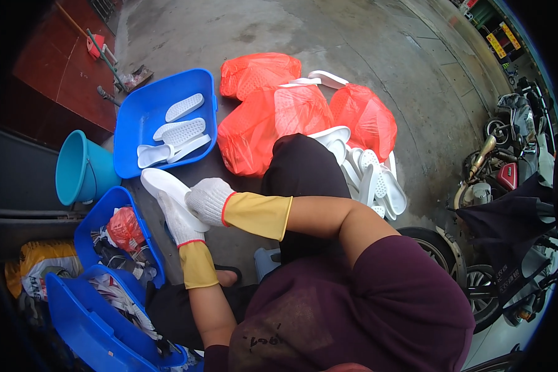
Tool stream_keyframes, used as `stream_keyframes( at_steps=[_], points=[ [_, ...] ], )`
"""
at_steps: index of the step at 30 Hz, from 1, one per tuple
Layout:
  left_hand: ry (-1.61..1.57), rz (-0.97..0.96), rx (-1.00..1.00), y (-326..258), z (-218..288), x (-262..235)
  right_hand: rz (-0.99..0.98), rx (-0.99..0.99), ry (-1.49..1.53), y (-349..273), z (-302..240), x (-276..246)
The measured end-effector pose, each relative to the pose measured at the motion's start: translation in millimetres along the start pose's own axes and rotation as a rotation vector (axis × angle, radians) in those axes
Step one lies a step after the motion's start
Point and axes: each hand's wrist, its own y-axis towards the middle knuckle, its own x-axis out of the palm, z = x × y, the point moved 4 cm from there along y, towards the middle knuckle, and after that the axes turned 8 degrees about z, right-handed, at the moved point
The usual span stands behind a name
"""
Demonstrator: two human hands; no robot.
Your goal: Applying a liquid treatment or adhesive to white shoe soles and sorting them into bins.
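A white shoe sole (158, 180) slants up from my gloved hands, its rounded end pointing to the far left. My left hand (185, 224), in a white knit glove with a yellow cuff, grips the sole from beneath near its closer end. Over the sole's inner face, my right hand (207, 199) is closed, gloved the same way. Its fingertips are hidden, so whatever they pinch does not show. Beyond my hands, a blue tub (127, 127) holds several more white soles (185, 132).
Red plastic bags (273, 124) filled with soles lie ahead, with loose white soles (372, 180) beside my knee. A turquoise bucket (84, 167) and blue bins (87, 322) with scraps stand at left. Motorbikes (508, 167) are parked at right.
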Motion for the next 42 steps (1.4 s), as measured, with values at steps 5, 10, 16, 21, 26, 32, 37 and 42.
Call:
stream_keyframes(
  at_steps=[5, 10, 16, 21, 26, 32, 37, 42],
  points=[
    [0.208, -0.161, -0.004, 41.5, 8.3, 54.7, 0.044, 0.013, 0.301, -24.6, 35.8, -48.1],
    [0.399, -0.031, 0.282, 152.5, 40.3, 85.0, 0.129, 0.127, 0.377, -32.2, 113.9, -147.3],
    [0.498, 0.228, 0.345, 216.9, 62.5, 87.9, 0.326, 0.433, 0.380, -29.8, 370.1, -85.7],
    [0.627, 0.168, 0.207, 237.4, -7.9, 65.5, 0.411, 0.844, -0.085, -55.4, 611.7, -50.8],
    [0.864, 0.133, 0.089, 221.4, -60.4, 41.7, 0.219, 0.878, -0.159, 19.9, 634.6, -28.2],
    [1.005, -0.173, 0.102, 233.0, -117.5, 77.5, -0.066, 0.481, -0.492, 87.6, 623.0, -18.6],
    [0.837, -0.236, -0.058, 230.8, -150.4, 115.1, -0.410, 0.424, -0.410, 108.7, 624.9, -16.4],
    [0.847, -0.334, -0.115, 227.2, -161.8, 121.6, -0.537, 0.460, -0.232, 113.1, 617.6, -3.1]
  ],
)
